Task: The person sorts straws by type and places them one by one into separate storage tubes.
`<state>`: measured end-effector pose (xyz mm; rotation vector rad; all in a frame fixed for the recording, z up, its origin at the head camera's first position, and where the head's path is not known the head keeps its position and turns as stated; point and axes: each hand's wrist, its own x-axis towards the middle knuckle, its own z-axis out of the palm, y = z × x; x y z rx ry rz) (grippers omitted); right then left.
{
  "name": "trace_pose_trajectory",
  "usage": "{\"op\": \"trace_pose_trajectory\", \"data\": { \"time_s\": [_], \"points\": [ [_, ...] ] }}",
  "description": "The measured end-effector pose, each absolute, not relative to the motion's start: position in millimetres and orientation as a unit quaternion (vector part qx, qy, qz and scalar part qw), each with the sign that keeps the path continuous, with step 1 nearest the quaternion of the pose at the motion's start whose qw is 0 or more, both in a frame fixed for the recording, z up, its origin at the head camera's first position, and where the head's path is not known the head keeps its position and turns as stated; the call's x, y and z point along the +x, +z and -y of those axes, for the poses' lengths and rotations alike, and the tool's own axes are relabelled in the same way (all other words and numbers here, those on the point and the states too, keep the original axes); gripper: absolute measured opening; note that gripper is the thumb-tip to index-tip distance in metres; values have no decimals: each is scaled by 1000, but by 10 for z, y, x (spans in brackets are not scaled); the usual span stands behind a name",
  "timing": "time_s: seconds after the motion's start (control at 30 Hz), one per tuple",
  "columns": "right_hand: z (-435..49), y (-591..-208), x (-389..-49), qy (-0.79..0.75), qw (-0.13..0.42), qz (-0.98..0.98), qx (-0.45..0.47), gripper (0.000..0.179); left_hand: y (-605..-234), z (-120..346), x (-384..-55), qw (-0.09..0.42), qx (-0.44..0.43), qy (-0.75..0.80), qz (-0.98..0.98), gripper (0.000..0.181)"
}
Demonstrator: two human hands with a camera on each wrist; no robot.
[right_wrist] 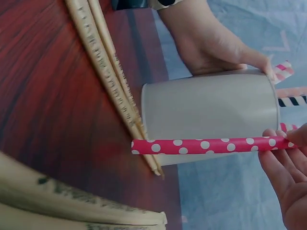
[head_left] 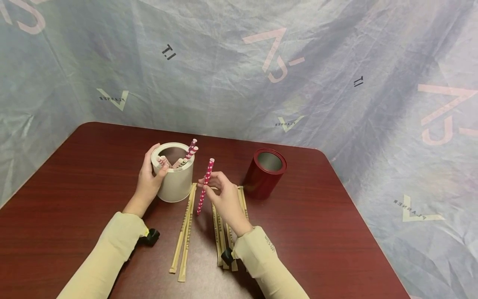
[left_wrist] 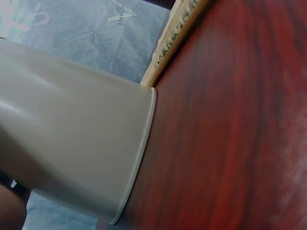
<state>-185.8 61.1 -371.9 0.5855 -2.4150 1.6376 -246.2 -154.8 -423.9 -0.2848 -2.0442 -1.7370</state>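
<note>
My left hand (head_left: 147, 182) grips an off-white can (head_left: 175, 185) standing upright on the table, with the thumb over its near rim and the other fingers round its left side. Several patterned paper straws (head_left: 191, 152) lean inside, their ends sticking out at the top. To the right of the can, my right hand (head_left: 228, 199) pinches a pink paper straw with white dots (head_left: 209, 169) between thumb and fingers. This straw is held nearly upright, its lower end hanging down in front. In the right wrist view the dotted straw (right_wrist: 192, 146) overlaps the can's side.
Two long tan paper-wrapped sticks (head_left: 184, 238) with print lie in front of the can. Several more wrapped sticks (head_left: 220, 236) lie under my right hand and wrist. A red can (head_left: 261, 180) stands to the right. Behind the dark red table (head_left: 317, 232) hangs a grey printed sheet.
</note>
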Motion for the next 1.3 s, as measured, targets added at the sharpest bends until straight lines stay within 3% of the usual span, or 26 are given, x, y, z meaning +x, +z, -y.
{"op": "trace_pose_trajectory", "data": {
  "time_s": [0.17,0.53,0.7,1.3],
  "points": [
    [-602,-3583,-1871,568,115,792,190,21,-4228,1539,-2458,221,-104,-630,737,70],
    [-562,-3323,-1940,633,264,688,238,21,-4245,1551,-2463,223,-108,-633,734,69],
    [-509,-3232,-1947,650,304,644,264,21,-4245,1554,-2461,221,-105,-631,736,69],
    [-212,-3403,-2192,608,312,675,278,18,-4239,1543,-2456,220,-107,-633,735,70]
  ]
}}
